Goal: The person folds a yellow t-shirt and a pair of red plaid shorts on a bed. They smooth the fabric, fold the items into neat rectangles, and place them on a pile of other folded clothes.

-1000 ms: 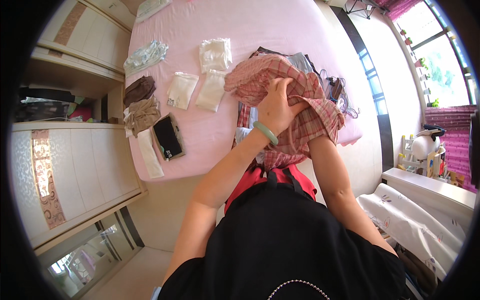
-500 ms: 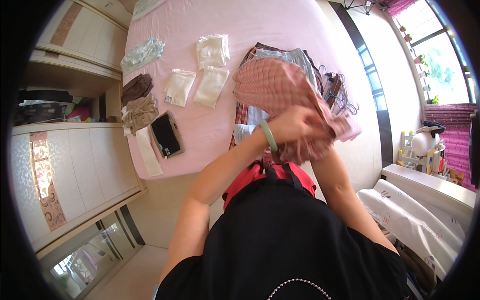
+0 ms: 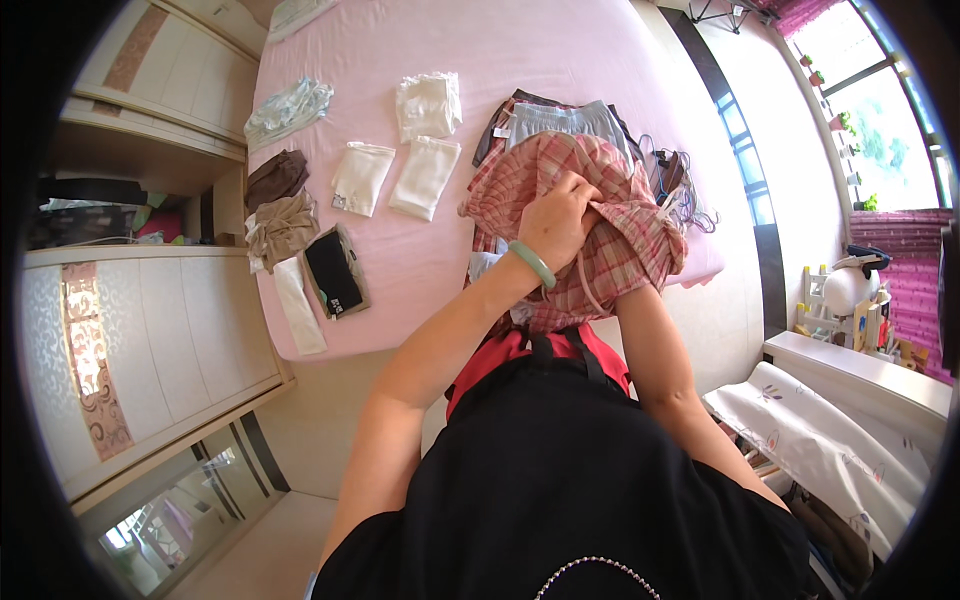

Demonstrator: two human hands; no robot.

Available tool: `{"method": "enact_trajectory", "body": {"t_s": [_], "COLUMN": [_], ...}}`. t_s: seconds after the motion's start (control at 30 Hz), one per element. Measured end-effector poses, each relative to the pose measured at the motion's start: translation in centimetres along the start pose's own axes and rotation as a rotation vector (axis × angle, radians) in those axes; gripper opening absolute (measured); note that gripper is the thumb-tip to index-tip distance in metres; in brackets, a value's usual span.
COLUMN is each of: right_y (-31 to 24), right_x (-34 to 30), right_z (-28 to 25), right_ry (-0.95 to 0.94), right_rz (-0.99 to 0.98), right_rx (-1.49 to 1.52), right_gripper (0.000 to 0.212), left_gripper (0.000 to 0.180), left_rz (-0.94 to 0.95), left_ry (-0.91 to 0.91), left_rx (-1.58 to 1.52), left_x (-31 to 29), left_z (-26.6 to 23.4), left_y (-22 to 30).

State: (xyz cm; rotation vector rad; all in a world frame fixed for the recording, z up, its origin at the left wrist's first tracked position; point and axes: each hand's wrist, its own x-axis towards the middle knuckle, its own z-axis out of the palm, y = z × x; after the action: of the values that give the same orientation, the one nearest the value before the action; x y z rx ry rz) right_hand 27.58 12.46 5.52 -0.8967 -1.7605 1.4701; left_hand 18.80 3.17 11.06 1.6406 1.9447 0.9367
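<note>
A red-and-pink plaid garment [image 3: 635, 245] with a gathered edge and a pale drawstring hangs bunched in front of me; I cannot make out its exact kind. My left hand [image 3: 557, 220], with a pale green bangle [image 3: 533, 264] at the wrist, pinches the cloth near the middle. My right forearm [image 3: 652, 335] runs up under the fabric, which hides that hand and its fingers. Just beyond, grey shorts [image 3: 565, 120] with an elastic waist lie flat on other dark and plaid clothes, partly covered by the held garment.
On the pink bed [image 3: 400, 270], several folded white garments [image 3: 425, 178] lie left of centre. Farther left are brown clothes [image 3: 280, 225], a black folded item [image 3: 335, 272] and a pale blue bundle [image 3: 290, 112]. Hangers [image 3: 690, 205] lie by the right edge; cabinets [image 3: 170, 330] stand left.
The plaid garment has shifted and spread open, showing its drawstring. My left hand has moved left and up; my right hand has gone under the cloth. More of the grey shorts shows.
</note>
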Motion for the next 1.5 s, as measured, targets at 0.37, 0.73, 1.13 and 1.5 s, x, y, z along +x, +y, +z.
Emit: {"method": "enact_trajectory", "body": {"t_s": [0.37, 0.73, 1.13, 1.5], "right_y": [-1.1, -0.7, -0.2, -0.7], "right_x": [-12.7, -3.8, -4.6, -3.4], "right_z": [-5.2, -0.9, -0.6, 0.2], "right_ry": [-0.162, -0.076, -0.116, -0.204], "right_rz": [0.064, -0.005, 0.022, -0.013], "right_rx": [-0.095, -0.041, -0.041, -0.037], "right_gripper": [0.046, 0.048, 0.050, 0.052], "left_gripper": [0.022, 0.032, 0.024, 0.029], "left_rz": [-0.038, -0.039, -0.074, -0.398], "left_ry": [-0.834, 0.176, -0.373, -0.327], "left_rx": [-0.893, -0.037, -0.814, -1.268], "left_x": [-3.1, -0.3, -1.7, 0.0], "left_z": [-0.4, -0.8, -1.2, -0.8], "left_y": [8.2, 0.4, 1.9, -0.5]}}
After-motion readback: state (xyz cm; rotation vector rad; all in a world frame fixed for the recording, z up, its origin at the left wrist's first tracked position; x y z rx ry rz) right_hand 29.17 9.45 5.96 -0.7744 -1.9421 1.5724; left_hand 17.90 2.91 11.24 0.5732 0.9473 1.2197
